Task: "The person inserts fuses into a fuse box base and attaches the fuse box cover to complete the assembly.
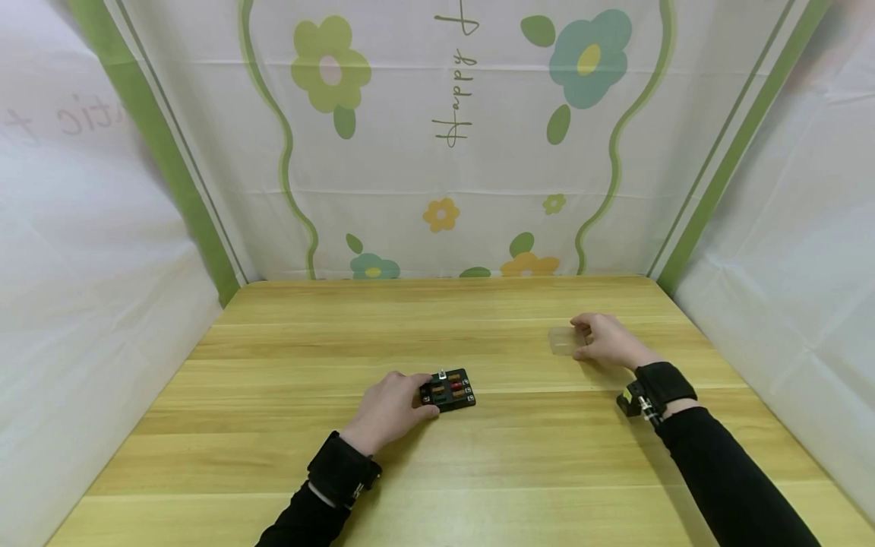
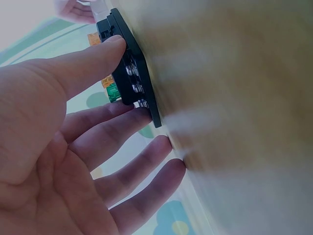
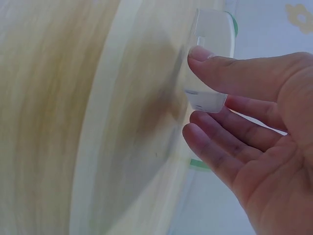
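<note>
A black fuse block (image 1: 449, 390) with orange, red and green blade fuses lies near the middle of the table. My left hand (image 1: 390, 410) holds its left end between thumb and fingers. In the left wrist view the thumb is on one side of the fuse block (image 2: 128, 68), fingertips at its lower end and metal terminals showing along the near side. Farther right, my right hand (image 1: 608, 339) pinches a clear plastic cover (image 1: 562, 341) by its right side. The right wrist view shows the thumb across the cover (image 3: 215, 36); whether it touches the table I cannot tell.
The wooden table (image 1: 287, 342) stretches under both hands. A white cloth (image 1: 396, 159) with printed flowers hangs behind its far edge, and white cloth also closes off the left and right sides. Each wrist carries a black strap (image 1: 666, 384).
</note>
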The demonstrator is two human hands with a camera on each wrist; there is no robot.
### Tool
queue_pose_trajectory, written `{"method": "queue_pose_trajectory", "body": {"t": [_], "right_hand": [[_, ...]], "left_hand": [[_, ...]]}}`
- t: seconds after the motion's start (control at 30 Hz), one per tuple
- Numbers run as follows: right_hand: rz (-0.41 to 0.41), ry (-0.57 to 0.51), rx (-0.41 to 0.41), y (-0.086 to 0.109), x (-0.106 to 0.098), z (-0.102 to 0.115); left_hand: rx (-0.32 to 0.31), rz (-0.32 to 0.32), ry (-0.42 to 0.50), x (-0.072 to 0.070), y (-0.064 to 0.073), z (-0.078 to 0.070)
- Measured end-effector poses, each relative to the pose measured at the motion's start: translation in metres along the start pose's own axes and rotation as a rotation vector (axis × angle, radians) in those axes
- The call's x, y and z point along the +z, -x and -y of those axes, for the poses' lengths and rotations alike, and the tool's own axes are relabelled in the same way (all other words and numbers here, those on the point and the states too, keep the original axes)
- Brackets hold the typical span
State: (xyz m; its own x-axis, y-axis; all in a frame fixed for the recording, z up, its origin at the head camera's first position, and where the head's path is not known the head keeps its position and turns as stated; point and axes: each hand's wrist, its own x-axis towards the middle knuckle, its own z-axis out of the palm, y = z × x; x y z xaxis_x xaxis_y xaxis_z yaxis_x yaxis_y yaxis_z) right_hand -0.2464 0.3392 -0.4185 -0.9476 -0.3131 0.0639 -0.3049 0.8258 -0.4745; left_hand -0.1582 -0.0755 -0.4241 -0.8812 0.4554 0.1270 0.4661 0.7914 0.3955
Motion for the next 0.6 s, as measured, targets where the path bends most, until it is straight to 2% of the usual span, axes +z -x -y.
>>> {"method": "queue_pose_trajectory", "body": {"t": [0.2,0.4,0.6], "right_hand": [[-0.018,-0.002,-0.017,0.0023,0.0004,0.0017],[-0.026,-0.01,-0.034,0.0045,0.0005,0.0033],[-0.036,-0.022,-0.056,0.0061,-0.0012,0.0081]], "left_hand": [[-0.006,0.002,0.003,0.0001,-0.0004,-0.0001],[-0.023,0.015,0.043,-0.0026,-0.0003,-0.001],[-0.024,-0.031,0.067,-0.0085,-0.0022,-0.0026]]}}
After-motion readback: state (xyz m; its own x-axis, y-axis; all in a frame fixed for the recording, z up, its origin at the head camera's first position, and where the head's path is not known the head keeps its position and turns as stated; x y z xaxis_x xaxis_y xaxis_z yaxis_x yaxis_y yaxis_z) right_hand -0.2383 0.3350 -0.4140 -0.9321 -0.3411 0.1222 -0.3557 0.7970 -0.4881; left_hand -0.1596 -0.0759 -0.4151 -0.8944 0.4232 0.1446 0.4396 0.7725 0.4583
